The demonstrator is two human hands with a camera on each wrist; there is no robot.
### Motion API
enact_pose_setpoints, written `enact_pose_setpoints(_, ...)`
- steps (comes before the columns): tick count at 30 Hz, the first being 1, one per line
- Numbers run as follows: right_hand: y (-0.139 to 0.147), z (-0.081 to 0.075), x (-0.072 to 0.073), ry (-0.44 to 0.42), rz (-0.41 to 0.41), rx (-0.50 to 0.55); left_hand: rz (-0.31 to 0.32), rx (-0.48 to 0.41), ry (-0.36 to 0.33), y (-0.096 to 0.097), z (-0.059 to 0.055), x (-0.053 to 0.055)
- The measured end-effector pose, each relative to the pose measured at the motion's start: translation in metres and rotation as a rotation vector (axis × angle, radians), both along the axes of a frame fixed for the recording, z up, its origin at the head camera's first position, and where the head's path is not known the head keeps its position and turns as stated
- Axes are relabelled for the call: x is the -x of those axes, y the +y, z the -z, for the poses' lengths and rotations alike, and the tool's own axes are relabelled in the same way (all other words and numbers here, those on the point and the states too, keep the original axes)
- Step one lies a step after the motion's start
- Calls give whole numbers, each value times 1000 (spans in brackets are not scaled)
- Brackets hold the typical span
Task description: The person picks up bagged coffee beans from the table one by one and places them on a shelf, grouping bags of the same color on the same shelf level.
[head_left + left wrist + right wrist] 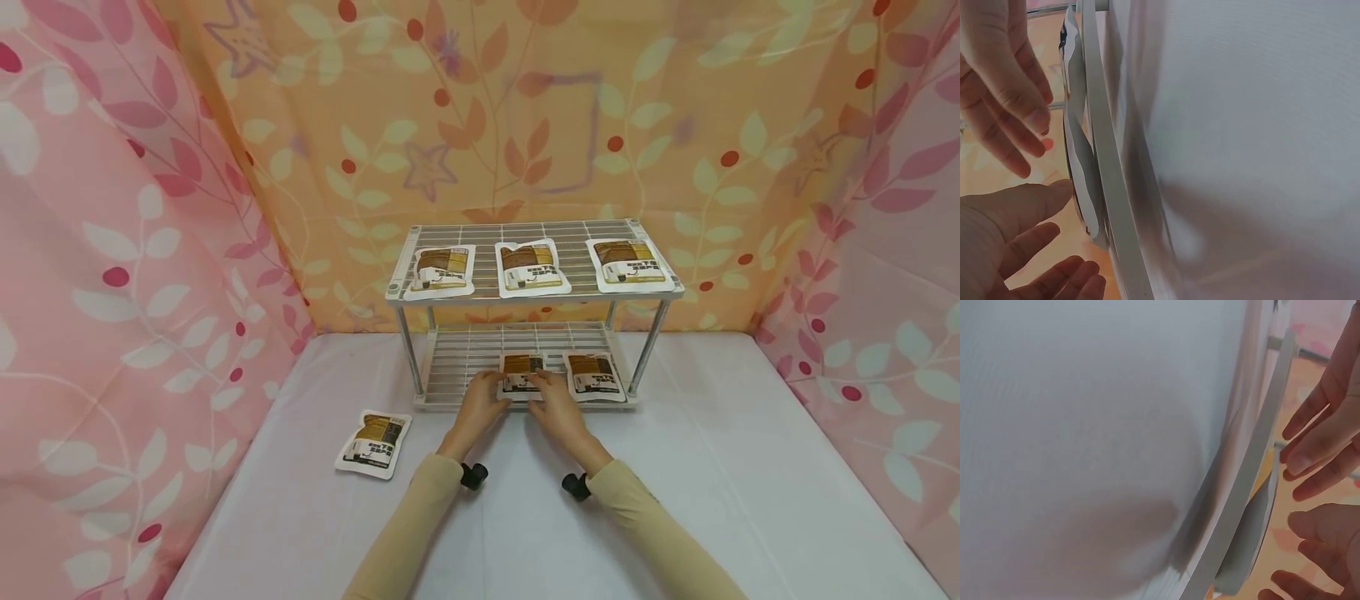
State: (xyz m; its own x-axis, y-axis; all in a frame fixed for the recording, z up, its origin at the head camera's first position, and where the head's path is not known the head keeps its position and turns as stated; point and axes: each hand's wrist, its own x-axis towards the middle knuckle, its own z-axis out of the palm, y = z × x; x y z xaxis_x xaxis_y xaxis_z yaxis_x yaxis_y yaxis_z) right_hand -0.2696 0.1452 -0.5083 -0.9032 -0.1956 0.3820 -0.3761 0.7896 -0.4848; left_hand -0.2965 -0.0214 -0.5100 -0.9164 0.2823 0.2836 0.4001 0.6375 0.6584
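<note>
A two-tier white wire rack [525, 298] stands on a white-covered table. On its lower shelf, toward the middle, lies a brown-and-white food pouch [522, 364]. My left hand [480, 404] is at the pouch's left side, fingers loosely extended. Its thumb comes up to the pouch edge in the left wrist view; whether it touches I cannot tell. My right hand [557, 407] is at the other side, fingers spread and relaxed, gripping nothing. In the right wrist view, the right thumb [1310, 522] stands apart from the pouch. A similar pouch [594, 377] lies to the right.
Three matching pouches, left [442, 271], middle [532, 267] and right [630, 263], lie along the upper shelf. Another pouch [373, 444] rests on the table [300, 533], left of the rack. Metal posts [649, 346] hold up the upper shelf. Patterned curtains [495, 125] enclose the table.
</note>
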Motion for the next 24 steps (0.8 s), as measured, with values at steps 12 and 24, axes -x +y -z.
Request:
enact_pose_setpoints(12,-24,-4,-7,38,-158,157,22,43,34,-22,7,-14)
enact_pose_setpoints(24,-43,1,-16,56,-245,239,2,125,42,-54,14,-25)
